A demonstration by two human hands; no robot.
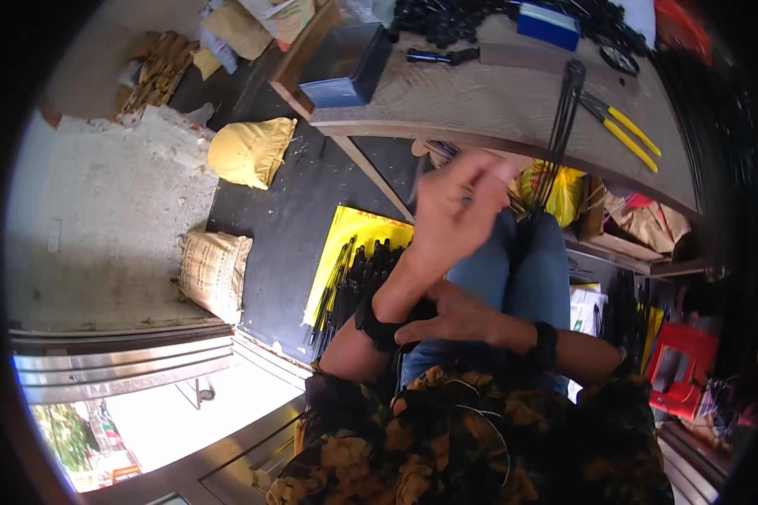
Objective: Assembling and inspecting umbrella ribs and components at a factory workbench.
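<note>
My left hand [463,206] is raised over my lap in front of the table edge, its fingers curled into a fist. A ring shows on one finger, and nothing can be seen in the grasp. A black wristband [377,325] circles my left wrist. My right hand [459,318] crosses below and takes hold of that band, its thumb against it and its other fingers partly hidden behind the left forearm. Another black band [545,345] is on my right wrist. Beyond the hands, a bundle of thin black strands [557,139] hangs over the table edge.
On the table [497,101] lie yellow-handled pliers [632,139], a black rod-shaped part [442,56], a blue box [549,27] and a grey-blue bin [341,91]. Black rods lie on a yellow sack [345,244] at left. Sacks [253,151] stand on the floor; a red object [682,370] is at right.
</note>
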